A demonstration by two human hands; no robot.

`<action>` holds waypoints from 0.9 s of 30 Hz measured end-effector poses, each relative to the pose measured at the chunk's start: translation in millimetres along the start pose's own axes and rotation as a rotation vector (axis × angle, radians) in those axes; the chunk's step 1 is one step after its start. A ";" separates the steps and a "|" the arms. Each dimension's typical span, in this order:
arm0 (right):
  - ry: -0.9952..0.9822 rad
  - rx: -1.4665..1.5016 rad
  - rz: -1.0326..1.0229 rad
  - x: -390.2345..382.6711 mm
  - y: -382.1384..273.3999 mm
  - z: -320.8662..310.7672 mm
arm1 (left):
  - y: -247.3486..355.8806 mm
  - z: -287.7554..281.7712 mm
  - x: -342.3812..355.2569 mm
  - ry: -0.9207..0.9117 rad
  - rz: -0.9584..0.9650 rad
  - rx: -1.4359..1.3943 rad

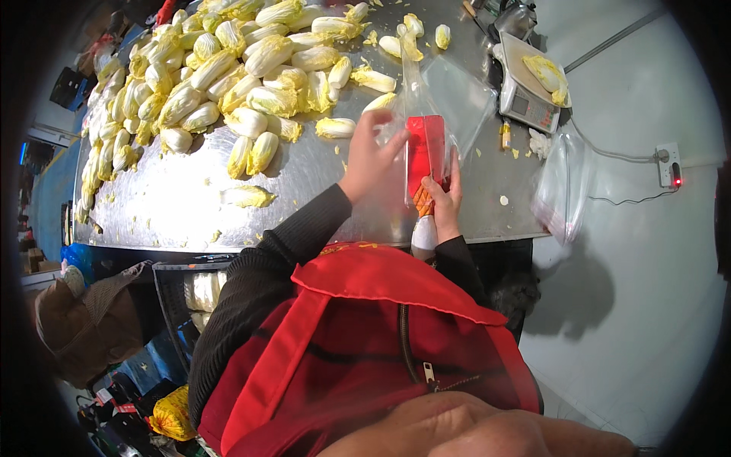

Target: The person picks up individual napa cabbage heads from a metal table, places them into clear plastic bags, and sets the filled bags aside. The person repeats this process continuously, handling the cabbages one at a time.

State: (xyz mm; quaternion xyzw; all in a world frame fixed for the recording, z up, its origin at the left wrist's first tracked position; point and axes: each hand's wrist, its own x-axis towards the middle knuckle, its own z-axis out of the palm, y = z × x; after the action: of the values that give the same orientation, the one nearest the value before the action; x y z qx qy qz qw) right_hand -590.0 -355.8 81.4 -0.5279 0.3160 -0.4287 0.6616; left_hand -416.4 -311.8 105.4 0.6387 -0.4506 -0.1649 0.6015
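Note:
My right hand (447, 199) grips a red oblong object (423, 145), its thumb on the lower part and the other fingers along the right side. Below the red part is an orange section with a crisscross pattern (422, 202), then a white end; I cannot make out what kind of thing it is. Clear plastic film (413, 76) rises above it and seems to lie around it. To its left is my left hand (371, 156), slightly blurred, with thumb and fingers apart and nothing visible between them. A flat clear plastic bag (461, 99) lies just beyond.
Many yellow-white napa cabbages (228, 72) are heaped on the metal table (167, 206), mostly far left. A scale (533, 107) at the far right bears one cabbage (545, 75). Clear plastic bags (563, 186) hang over the right edge, near a wall socket (668, 164).

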 end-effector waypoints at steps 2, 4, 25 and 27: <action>-0.066 0.029 0.015 4.7 -3.8 5.3 | -23.1 5.3 12.0 0.020 -0.208 -0.170; -0.091 0.084 0.059 11.9 -1.5 6.7 | -28.5 10.7 8.5 -0.114 -0.518 -0.576; -0.176 0.236 0.111 41.5 23.3 41.0 | -4.3 -22.0 -4.9 -0.382 -0.305 -0.562; -0.157 0.129 0.053 43.8 7.1 51.5 | -2.1 -17.8 -19.8 -0.436 -0.201 -0.426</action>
State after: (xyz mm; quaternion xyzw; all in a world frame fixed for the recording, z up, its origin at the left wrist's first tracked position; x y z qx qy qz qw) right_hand -524.5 -372.7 88.6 -0.5076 0.2492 -0.3877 0.7280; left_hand -412.8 -285.7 100.9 0.4892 -0.4591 -0.4472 0.5916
